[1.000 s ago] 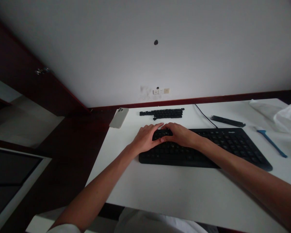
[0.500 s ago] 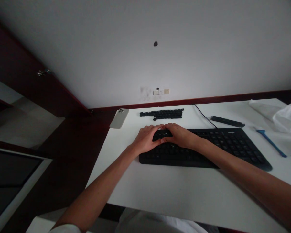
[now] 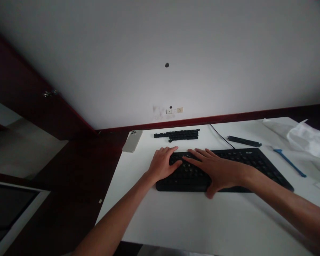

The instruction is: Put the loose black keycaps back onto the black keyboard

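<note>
A black keyboard lies flat on the white table, some of its key positions bare near the middle left. At its left end rests my left hand, thumb stretched over the keys and fingers near the back edge. Across the left half of the keyboard spreads my right hand, fingers apart and thumb over the front edge; nothing shows in its grasp. Loose black keycaps lie in rows behind the keyboard. A long black piece, perhaps the space bar or more keycaps, lies behind its right half.
A pale phone lies at the table's back left corner. To the right of the keyboard are a blue tool and crumpled white plastic. The keyboard cable runs back toward the wall.
My hands have moved apart: the right one has opened out and shifted right and toward me, while the left stays by the keyboard's left end. The view has tilted up slightly.
</note>
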The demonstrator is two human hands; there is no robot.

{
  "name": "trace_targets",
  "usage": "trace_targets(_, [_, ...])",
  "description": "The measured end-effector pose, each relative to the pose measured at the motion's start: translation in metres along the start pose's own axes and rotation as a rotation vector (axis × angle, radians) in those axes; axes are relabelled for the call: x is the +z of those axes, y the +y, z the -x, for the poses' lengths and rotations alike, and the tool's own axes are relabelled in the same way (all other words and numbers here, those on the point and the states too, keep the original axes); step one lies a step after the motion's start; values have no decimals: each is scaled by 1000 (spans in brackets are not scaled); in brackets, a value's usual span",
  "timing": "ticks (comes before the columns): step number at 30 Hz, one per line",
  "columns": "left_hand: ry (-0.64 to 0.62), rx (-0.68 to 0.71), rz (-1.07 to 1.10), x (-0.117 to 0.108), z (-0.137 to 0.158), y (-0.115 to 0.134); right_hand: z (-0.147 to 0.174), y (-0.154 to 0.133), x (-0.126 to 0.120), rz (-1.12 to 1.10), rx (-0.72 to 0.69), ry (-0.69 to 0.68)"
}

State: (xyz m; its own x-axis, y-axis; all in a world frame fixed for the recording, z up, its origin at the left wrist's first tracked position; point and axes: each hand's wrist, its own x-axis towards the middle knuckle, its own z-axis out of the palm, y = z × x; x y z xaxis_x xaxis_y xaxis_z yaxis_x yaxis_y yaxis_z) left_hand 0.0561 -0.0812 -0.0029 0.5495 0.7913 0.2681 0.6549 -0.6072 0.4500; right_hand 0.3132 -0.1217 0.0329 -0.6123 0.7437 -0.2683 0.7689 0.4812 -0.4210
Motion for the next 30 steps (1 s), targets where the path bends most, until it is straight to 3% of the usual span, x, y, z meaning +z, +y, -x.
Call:
trace_targets(4, [210,-136,171,-4,-6,-23,7,-5,2,16,-2,34])
trace_targets(7, [297,-258,274,-10,-10,-45,4,-9,-4,-10,-3,34])
trace_targets(12, [224,-264,302,-12,-9,-57,1,-16,-6,-16,11,26])
trace_targets(19, [101,-55,344,-10,-5,-31,5,-14,2,67,5,-3])
trace_targets(30, [152,-73,449,-18,-6,-34,-13,-23,-6,96,-22,39])
